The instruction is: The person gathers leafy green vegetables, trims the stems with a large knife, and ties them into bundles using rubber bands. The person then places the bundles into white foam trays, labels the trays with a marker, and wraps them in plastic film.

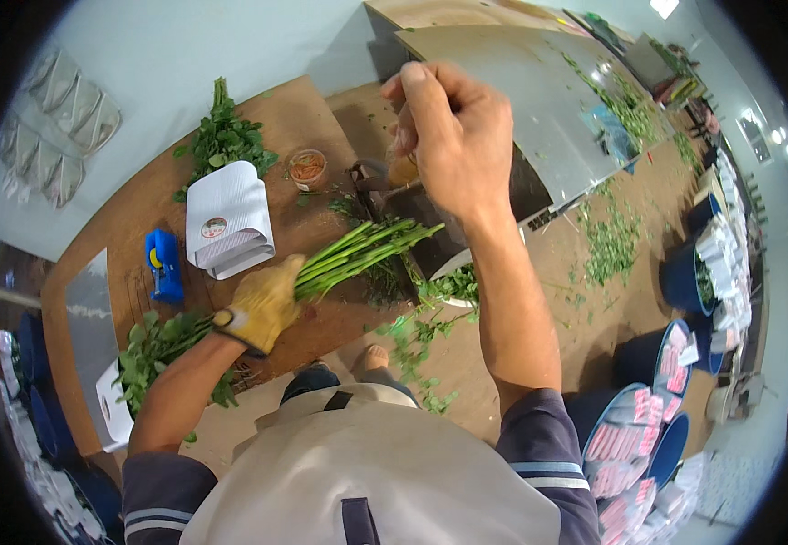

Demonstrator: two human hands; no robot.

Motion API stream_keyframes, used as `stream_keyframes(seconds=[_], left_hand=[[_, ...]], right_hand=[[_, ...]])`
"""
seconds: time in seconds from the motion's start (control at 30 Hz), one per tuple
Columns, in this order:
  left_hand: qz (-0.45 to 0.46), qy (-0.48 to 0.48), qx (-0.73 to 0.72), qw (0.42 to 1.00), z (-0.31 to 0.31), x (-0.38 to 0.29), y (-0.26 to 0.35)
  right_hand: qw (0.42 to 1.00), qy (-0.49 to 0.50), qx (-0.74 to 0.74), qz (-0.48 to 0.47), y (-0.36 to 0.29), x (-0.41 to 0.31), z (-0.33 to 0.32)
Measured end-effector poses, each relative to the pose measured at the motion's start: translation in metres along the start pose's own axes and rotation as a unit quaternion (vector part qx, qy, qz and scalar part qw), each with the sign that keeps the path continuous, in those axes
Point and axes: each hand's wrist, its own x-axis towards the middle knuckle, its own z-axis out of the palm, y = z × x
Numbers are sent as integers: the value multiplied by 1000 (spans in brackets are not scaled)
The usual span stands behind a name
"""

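My left hand [262, 303], in a yellow work glove, grips a bunch of green leafy stems [360, 255] above the wooden table. The cut ends point right, and the leafy part hangs to the left, over a white cardboard sleeve at the table's edge. My bare right hand [452, 126] is raised to the right of the table with its fingers curled in; whether it holds anything small cannot be told. Below it stands a dark metal machine or box [435, 238], partly hidden by the arm.
On the wooden table [285, 112] lie another leafy bunch [220, 139], folded white corrugated sleeves [227, 214], a tub of rubber bands [307, 169] and a blue tape dispenser [164, 266]. Cut foliage [608, 238] litters the floor. Blue buckets [683, 279] of wrapped bunches stand at right.
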Motion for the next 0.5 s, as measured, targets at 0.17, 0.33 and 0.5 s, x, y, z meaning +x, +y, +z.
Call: stream_keyframes(seconds=[0.17,0.33,0.5], left_hand=[[28,34,1,999,19,63,24],[-13,-10,20,1000,40,94,38],[-22,-14,24,999,43,109,45]], right_hand=[[1000,-3,7,-10,5,21,7],[1000,-15,-23,1,1,18,2],[999,-5,-3,37,-6,16,7]])
